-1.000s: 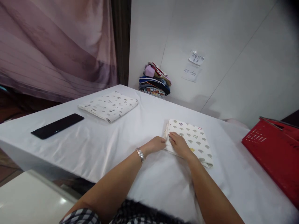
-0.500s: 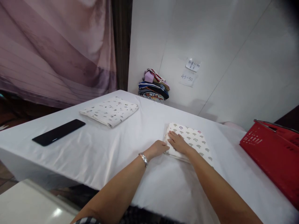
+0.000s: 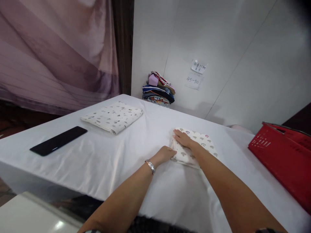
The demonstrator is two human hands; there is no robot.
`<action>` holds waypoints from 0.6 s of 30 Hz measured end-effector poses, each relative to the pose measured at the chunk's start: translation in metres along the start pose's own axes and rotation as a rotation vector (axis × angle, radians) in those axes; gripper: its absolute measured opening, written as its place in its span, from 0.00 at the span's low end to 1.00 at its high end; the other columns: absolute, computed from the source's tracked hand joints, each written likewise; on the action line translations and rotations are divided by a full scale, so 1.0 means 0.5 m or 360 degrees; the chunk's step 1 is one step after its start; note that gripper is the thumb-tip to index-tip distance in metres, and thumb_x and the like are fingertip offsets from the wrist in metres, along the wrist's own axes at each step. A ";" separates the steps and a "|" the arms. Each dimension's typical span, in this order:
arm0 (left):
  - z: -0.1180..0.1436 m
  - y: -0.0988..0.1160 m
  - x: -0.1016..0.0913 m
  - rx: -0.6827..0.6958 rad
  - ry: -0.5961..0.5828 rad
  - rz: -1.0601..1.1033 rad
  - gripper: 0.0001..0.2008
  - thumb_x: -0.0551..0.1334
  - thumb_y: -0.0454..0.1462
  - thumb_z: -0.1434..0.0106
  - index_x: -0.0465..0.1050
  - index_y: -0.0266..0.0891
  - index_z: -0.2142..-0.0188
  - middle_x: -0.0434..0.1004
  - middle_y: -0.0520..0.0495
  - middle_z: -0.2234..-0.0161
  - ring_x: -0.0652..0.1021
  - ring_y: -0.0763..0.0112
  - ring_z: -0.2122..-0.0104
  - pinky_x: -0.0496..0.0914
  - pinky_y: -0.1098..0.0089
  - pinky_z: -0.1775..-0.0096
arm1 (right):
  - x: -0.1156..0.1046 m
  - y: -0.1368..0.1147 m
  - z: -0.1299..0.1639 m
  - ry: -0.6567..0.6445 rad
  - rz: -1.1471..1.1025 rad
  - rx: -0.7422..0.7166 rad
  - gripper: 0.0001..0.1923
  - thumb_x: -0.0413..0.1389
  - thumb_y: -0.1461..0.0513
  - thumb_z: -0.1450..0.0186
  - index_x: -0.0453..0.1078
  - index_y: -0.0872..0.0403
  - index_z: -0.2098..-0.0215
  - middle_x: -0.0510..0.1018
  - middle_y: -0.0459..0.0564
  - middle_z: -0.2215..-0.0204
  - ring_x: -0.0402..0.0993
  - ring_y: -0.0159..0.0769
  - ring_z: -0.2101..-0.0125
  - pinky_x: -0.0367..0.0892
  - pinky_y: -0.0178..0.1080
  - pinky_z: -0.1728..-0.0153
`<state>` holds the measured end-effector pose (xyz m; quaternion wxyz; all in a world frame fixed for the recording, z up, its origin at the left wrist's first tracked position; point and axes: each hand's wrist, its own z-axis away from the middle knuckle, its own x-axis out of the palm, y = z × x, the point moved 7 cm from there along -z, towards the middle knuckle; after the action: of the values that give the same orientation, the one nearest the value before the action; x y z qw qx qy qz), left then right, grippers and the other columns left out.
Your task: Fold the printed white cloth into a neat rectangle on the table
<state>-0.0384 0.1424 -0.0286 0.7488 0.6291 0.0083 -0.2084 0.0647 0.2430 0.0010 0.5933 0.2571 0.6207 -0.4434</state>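
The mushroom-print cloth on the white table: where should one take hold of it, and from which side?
Probably by its near left corner, coming from the left, thumb above. The mushroom-print cloth lies folded flat, so its layered edge should pinch more easily than its top, where the right hand rests. The left hand is at that corner.

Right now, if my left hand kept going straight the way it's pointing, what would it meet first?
The folded mushroom-print cloth. Your left hand appears to be touching its near left edge, so there's apparently no gap, though depth is hard to judge.
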 end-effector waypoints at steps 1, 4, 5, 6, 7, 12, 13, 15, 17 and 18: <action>-0.001 -0.001 0.000 -0.0010 -0.0002 0.0004 0.18 0.59 0.46 0.49 0.56 0.39 0.85 0.53 0.56 0.86 0.55 0.77 0.83 0.49 0.72 0.79 | -0.001 0.005 -0.005 0.0027 0.0010 0.0018 0.28 0.37 0.50 0.32 0.50 0.52 0.37 0.47 0.53 0.35 0.37 0.42 0.36 0.38 0.52 0.40; 0.000 0.001 0.001 -0.0034 -0.0005 0.0022 0.17 0.59 0.45 0.49 0.56 0.39 0.85 0.54 0.55 0.86 0.55 0.77 0.83 0.50 0.72 0.79 | 0.005 0.019 -0.016 0.0076 0.0048 0.0076 0.27 0.38 0.51 0.32 0.51 0.50 0.37 0.46 0.52 0.35 0.36 0.42 0.36 0.36 0.54 0.40; 0.001 0.002 0.000 -0.0040 0.0000 0.0024 0.17 0.59 0.44 0.49 0.55 0.39 0.86 0.54 0.55 0.86 0.55 0.77 0.83 0.49 0.72 0.79 | 0.007 0.021 -0.020 0.0079 0.0050 0.0084 0.27 0.38 0.51 0.32 0.51 0.50 0.38 0.46 0.51 0.35 0.37 0.43 0.36 0.35 0.54 0.40; 0.002 0.004 -0.001 -0.0043 0.0005 0.0027 0.17 0.58 0.44 0.49 0.55 0.39 0.86 0.53 0.56 0.87 0.54 0.77 0.84 0.49 0.72 0.79 | 0.009 0.021 -0.024 0.0079 0.0043 0.0086 0.26 0.38 0.51 0.32 0.51 0.49 0.38 0.47 0.51 0.35 0.37 0.43 0.36 0.35 0.54 0.40; 0.003 0.007 -0.002 -0.0041 0.0005 0.0032 0.17 0.58 0.43 0.48 0.54 0.40 0.86 0.53 0.56 0.87 0.54 0.77 0.84 0.49 0.72 0.79 | 0.010 0.020 -0.027 0.0078 0.0033 0.0087 0.26 0.38 0.51 0.32 0.52 0.49 0.38 0.47 0.51 0.35 0.37 0.43 0.36 0.35 0.54 0.40; 0.006 0.008 -0.002 -0.0076 -0.0030 0.0058 0.18 0.58 0.43 0.46 0.54 0.40 0.86 0.52 0.56 0.88 0.54 0.78 0.85 0.48 0.72 0.80 | -0.007 0.009 -0.009 0.0085 -0.0047 0.0137 0.28 0.38 0.50 0.32 0.51 0.51 0.37 0.48 0.51 0.36 0.38 0.43 0.36 0.39 0.52 0.40; 0.005 0.006 -0.002 -0.0087 -0.0034 0.0057 0.19 0.58 0.44 0.46 0.54 0.40 0.86 0.53 0.56 0.88 0.54 0.78 0.86 0.48 0.72 0.80 | -0.013 0.008 0.006 0.0096 -0.0078 0.0156 0.28 0.38 0.50 0.32 0.50 0.51 0.37 0.48 0.50 0.36 0.38 0.42 0.36 0.40 0.50 0.40; 0.001 0.002 -0.001 -0.0094 -0.0042 0.0060 0.19 0.58 0.45 0.46 0.54 0.40 0.85 0.53 0.56 0.88 0.55 0.78 0.86 0.49 0.73 0.80 | -0.023 0.008 0.051 0.0123 -0.0167 0.0192 0.29 0.37 0.50 0.32 0.48 0.50 0.36 0.48 0.49 0.36 0.38 0.40 0.36 0.40 0.48 0.39; -0.003 -0.001 0.001 -0.0095 -0.0061 0.0066 0.19 0.58 0.45 0.45 0.55 0.40 0.85 0.54 0.56 0.88 0.55 0.78 0.86 0.49 0.73 0.80 | -0.029 0.013 0.112 0.0159 -0.0257 0.0219 0.29 0.37 0.49 0.32 0.46 0.49 0.36 0.48 0.48 0.36 0.38 0.39 0.36 0.36 0.48 0.39; -0.003 -0.001 0.002 -0.0097 -0.0074 0.0072 0.18 0.58 0.46 0.45 0.56 0.40 0.84 0.54 0.57 0.88 0.55 0.78 0.86 0.49 0.73 0.80 | -0.031 0.017 0.144 0.0192 -0.0272 0.0232 0.29 0.36 0.49 0.32 0.46 0.49 0.35 0.48 0.48 0.35 0.38 0.39 0.36 0.34 0.49 0.38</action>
<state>-0.0375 0.1435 -0.0297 0.7722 0.6009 -0.0167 -0.2057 0.1112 0.1887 0.0211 0.4946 0.2719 0.6412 -0.5200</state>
